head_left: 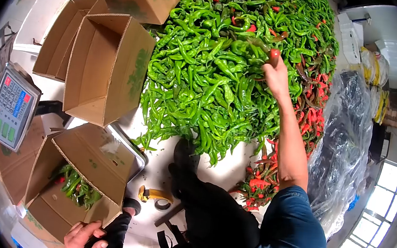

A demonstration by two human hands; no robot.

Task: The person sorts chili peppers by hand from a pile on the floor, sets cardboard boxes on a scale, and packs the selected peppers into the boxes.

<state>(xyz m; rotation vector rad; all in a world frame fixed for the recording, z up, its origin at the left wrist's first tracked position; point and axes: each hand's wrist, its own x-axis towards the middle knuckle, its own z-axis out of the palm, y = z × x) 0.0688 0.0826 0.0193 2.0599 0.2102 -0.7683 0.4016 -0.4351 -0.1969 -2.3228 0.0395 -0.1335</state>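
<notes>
nearest, the person's left hand is at the near edge of an open cardboard box, fingers loosely bent and thumb apart, with nothing visible in its grasp; whether it touches the box cannot be told. inside that box lies a small heap of peppers, mostly green with a little red. to the right of the box, a yellow tape dispenser lies on the pale floor. left of the box stands a scale display with a keypad. farther out, the right hand is closed around a red pepper, its tip showing above the fingers, over the big pile of green peppers. red peppers lie along the pile's right side, beside crumpled clear plastic. at the pile's left side, more open cartons stand close together.
</notes>
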